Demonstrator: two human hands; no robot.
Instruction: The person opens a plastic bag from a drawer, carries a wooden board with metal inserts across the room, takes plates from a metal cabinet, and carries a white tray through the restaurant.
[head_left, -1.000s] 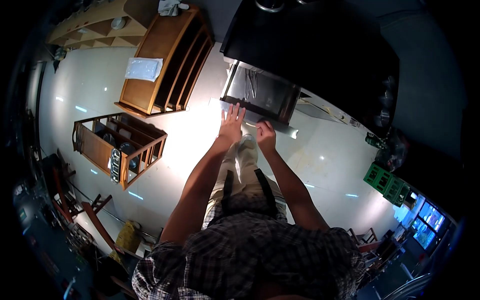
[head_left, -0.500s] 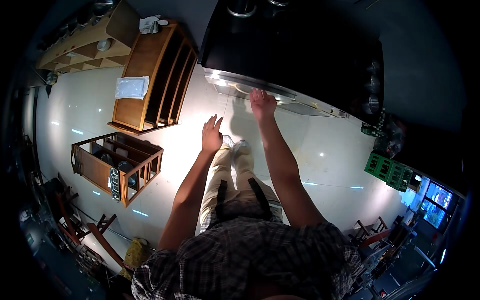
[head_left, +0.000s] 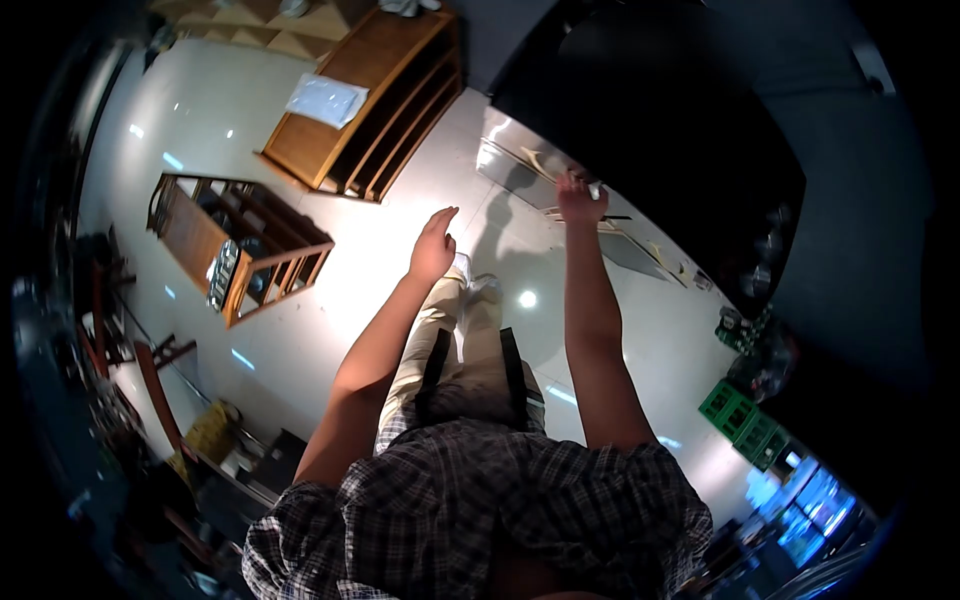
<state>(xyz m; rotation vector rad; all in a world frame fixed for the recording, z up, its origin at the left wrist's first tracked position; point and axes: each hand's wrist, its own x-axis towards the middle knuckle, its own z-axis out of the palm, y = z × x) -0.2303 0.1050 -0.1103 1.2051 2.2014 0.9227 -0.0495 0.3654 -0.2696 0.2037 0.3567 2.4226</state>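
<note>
My right hand (head_left: 582, 198) is at the front edge of a dark-topped counter (head_left: 650, 120), over its pale, shiny front (head_left: 520, 172). Its fingers are curled in, and a small whitish spot shows beside them. What they hold, if anything, I cannot make out. In front of my legs, above the floor, my left hand (head_left: 434, 248) is held out empty with its fingers stretched. Curved handles (head_left: 532, 158) show on the counter front, and one panel (head_left: 640, 252) there looks tilted outward.
Left of the counter stands a wooden cabinet (head_left: 330, 150) with open shelves and a plastic-wrapped packet (head_left: 327, 100) on top. A wooden trolley (head_left: 190, 235) is at the left. Green crates (head_left: 742, 424) sit at the right. Chairs (head_left: 150, 370) stand at the lower left.
The view has turned, so the counter and cabinets appear rotated and shifted. My right hand stays by the counter front, its fingers curled. My left hand remains extended.
</note>
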